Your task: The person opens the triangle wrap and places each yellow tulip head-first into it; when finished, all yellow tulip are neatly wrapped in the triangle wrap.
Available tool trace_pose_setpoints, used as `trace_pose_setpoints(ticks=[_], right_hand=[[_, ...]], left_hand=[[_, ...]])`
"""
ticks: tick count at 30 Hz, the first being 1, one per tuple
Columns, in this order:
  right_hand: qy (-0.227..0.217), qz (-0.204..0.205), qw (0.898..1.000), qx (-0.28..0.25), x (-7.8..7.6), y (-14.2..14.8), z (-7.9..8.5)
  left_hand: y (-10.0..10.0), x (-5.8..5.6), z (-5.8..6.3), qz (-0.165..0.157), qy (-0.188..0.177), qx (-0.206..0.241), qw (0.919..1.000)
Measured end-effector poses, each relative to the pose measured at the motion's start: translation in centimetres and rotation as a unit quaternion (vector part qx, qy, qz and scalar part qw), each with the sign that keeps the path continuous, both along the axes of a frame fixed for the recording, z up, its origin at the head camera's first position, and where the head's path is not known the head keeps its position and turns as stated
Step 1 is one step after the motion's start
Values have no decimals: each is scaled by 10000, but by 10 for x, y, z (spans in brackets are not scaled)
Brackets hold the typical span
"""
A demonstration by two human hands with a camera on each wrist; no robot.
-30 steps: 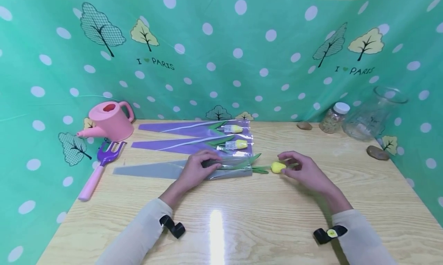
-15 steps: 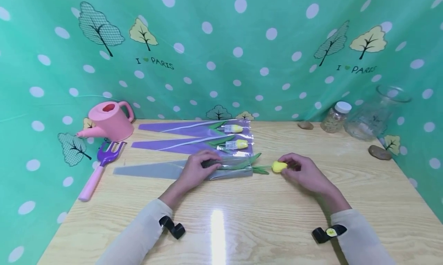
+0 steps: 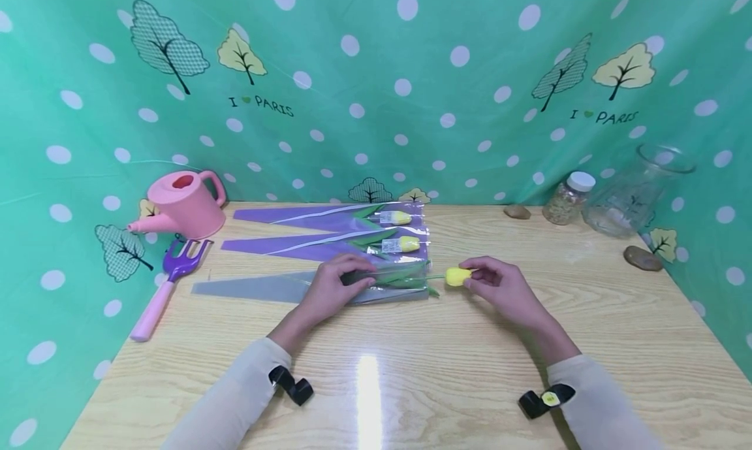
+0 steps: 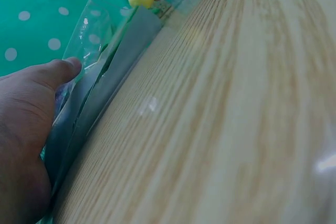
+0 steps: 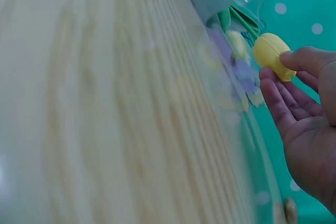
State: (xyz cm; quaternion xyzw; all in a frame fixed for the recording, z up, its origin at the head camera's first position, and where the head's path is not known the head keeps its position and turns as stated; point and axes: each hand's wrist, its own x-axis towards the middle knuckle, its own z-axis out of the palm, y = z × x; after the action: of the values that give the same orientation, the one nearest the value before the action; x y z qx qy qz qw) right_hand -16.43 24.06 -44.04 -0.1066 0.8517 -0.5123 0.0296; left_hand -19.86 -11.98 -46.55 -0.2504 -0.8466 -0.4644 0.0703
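Observation:
My right hand (image 3: pixel 504 290) pinches the yellow bloom of an artificial tulip (image 3: pixel 456 277) between thumb and fingers. The tulip lies level, its stem and green leaves running leftward into the mouth of a grey-backed clear flower sleeve (image 3: pixel 252 288). A leaf tip still sticks out at the sleeve's front corner. My left hand (image 3: pixel 336 290) holds that sleeve near its wide end, thumb and fingers on the film. In the left wrist view, the clear front sheet stands apart from the grey back (image 4: pixel 113 85). The right wrist view has the bloom (image 5: pixel 269 56) just outside the mouth.
Two purple sleeves, a nearer one (image 3: pixel 282 246) and a farther one (image 3: pixel 288 215), lie behind, each with a yellow tulip. A pink watering can (image 3: pixel 190 205) and hand fork (image 3: pixel 167 290) are left. A pebble jar (image 3: pixel 566 202), glass vase (image 3: pixel 623 205) and stones (image 3: pixel 642 258) are right.
My right hand has moved left with the tulip, and its leaves have slid mostly inside the grey sleeve. My left hand has kept its place on the sleeve.

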Motion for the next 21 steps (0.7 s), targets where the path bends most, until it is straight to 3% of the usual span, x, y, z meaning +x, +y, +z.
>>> trace_pose_setpoints(ticks=[14, 21], right_hand=[[-339, 264, 9959, -790, -7, -39, -8], [-407, 113, 9943, -978, -7, -56, -12]], left_hand=[[2, 0, 1, -88, -100, -13, 9999], [1, 1, 3, -112, -138, 28, 9998]])
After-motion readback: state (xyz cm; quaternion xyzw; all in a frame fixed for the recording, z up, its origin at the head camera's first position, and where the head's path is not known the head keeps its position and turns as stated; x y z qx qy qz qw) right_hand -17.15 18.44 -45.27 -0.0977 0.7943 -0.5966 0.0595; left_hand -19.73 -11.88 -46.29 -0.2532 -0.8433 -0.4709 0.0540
